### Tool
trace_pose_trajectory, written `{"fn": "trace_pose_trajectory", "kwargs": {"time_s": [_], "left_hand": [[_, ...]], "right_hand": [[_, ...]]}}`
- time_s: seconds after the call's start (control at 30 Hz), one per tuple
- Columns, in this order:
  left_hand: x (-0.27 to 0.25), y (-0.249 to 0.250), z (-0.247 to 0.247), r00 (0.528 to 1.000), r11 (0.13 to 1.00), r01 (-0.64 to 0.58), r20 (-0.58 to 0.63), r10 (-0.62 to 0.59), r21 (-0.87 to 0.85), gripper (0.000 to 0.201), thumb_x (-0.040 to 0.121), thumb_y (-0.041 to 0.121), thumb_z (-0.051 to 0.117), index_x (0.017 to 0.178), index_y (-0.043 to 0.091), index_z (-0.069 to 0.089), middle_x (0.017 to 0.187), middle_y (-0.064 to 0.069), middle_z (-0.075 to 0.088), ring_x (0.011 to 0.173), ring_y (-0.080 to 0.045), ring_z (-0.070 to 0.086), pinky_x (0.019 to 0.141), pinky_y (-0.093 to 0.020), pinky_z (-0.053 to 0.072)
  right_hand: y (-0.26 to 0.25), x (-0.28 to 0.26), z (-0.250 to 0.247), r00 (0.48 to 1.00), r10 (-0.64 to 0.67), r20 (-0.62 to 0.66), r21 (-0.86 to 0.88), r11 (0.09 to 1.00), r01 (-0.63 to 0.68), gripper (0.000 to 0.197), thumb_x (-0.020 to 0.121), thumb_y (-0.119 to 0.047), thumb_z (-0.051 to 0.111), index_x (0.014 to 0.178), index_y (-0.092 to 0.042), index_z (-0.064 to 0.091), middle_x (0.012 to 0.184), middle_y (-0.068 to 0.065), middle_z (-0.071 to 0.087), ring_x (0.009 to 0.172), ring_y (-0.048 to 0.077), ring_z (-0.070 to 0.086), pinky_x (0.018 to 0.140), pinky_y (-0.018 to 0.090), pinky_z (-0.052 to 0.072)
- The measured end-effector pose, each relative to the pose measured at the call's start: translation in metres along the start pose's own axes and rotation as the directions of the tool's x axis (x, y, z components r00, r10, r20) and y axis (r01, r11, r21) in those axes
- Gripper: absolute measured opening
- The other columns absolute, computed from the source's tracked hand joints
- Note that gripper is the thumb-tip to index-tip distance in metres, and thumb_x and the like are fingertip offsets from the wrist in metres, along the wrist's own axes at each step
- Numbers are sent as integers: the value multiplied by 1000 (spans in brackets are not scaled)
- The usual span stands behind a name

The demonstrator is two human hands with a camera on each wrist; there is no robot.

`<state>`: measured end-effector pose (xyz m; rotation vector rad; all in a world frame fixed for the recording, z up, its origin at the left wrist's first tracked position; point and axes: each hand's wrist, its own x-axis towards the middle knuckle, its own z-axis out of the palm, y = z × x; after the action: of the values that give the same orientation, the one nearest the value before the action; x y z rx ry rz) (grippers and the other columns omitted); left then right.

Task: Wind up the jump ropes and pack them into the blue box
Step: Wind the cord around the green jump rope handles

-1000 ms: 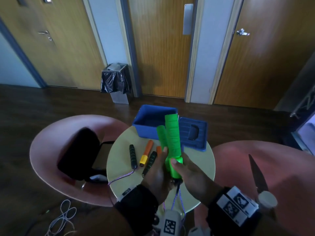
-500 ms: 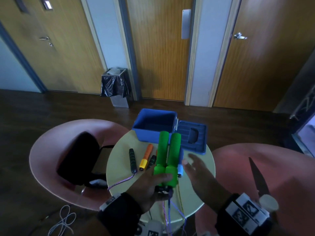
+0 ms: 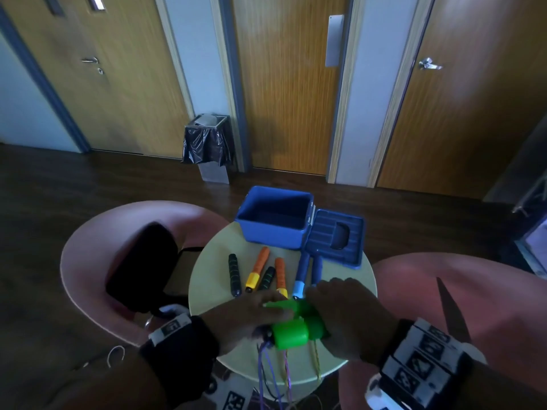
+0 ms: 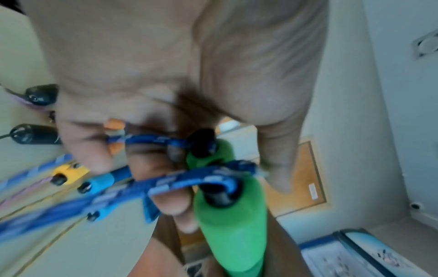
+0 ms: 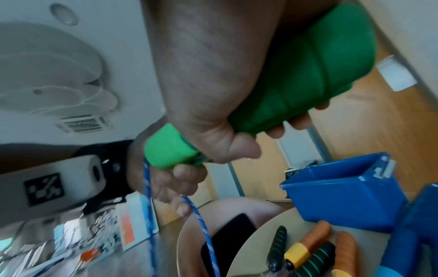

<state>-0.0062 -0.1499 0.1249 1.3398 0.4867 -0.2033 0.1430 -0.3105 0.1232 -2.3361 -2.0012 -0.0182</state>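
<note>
Both hands hold the green handles (image 3: 291, 328) together, well in front of the blue box (image 3: 273, 221), so winding looks about to start: the right hand (image 3: 350, 321) curls round the pair, the left hand (image 3: 251, 316) has its fingers (image 4: 170, 204) curled at the handle ends beside the braided blue rope (image 5: 201, 215). Next, loop that rope (slack, hanging off the table (image 3: 213, 279)) around the soft, foam-like cylinders.

green handles (image 3: 291, 329), blue box (image 3: 273, 221)
</note>
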Motion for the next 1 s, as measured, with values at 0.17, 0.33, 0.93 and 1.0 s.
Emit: {"fn": "trace_pose_trajectory", "kwargs": {"time_s": [0.17,0.33,0.93,1.0], "left_hand": [[-13,-25,-8,935,965,-214,-255,247,149,51,95,46,54,86,-4,60,47,-7,47,40,-13,42,49,-23,36],[-23,-51,-12,924,972,-221,-336,182,-81,34,86,34,61,67,5,63,48,-3,26,44,-13,21,43,-21,21],[-7,-32,13,935,943,-316,-135,329,105,37,90,49,55,91,15,70,64,-11,58,60,-24,46,67,-39,31],[-3,-19,18,915,924,-365,-139,379,113,42,90,50,56,93,10,68,64,-10,57,62,-25,44,69,-42,32]], "right_hand": [[7,-9,-1,933,351,73,491,802,-340,27,68,-35,59,87,-29,42,82,-8,54,77,12,57,66,30,42],[10,-6,6,759,509,405,914,-252,-319,35,58,-11,67,92,-11,60,65,8,54,56,22,47,58,32,34],[-6,35,-24,806,508,305,733,-665,142,15,67,-11,62,82,-11,64,75,12,58,67,27,58,70,39,45],[-12,33,-28,843,464,272,811,-582,59,13,67,-12,61,75,-11,70,76,15,60,65,29,57,65,37,44]]}}
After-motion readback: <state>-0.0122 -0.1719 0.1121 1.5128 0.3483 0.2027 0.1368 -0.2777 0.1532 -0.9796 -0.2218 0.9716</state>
